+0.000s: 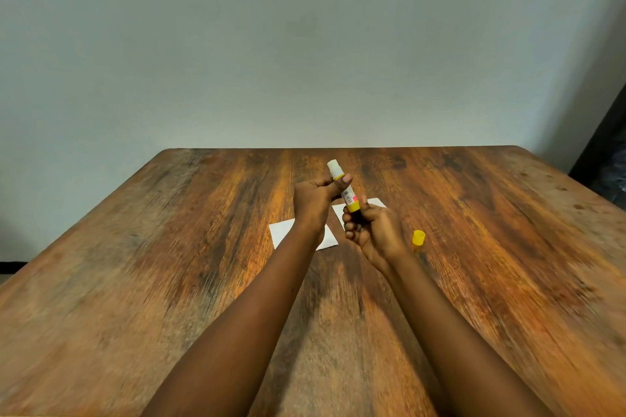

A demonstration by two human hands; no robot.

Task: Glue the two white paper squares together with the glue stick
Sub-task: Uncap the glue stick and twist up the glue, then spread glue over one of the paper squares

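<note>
While left hand (311, 205) and right hand (376, 234) fingers clamp the cylindrical glue stick (348, 195), a yellow cap (418, 237) lies on grained wood (169, 281).

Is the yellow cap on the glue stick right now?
No, the yellow cap lies on the table beside the right hand, and the glue stick shows a bare white tip.

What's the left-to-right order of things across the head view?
white paper square → left hand → yellow-and-white glue stick, gripped by both hands → right hand → yellow plastic cap. The second white paper square is skipped: it is mostly hidden behind the hands.
</note>
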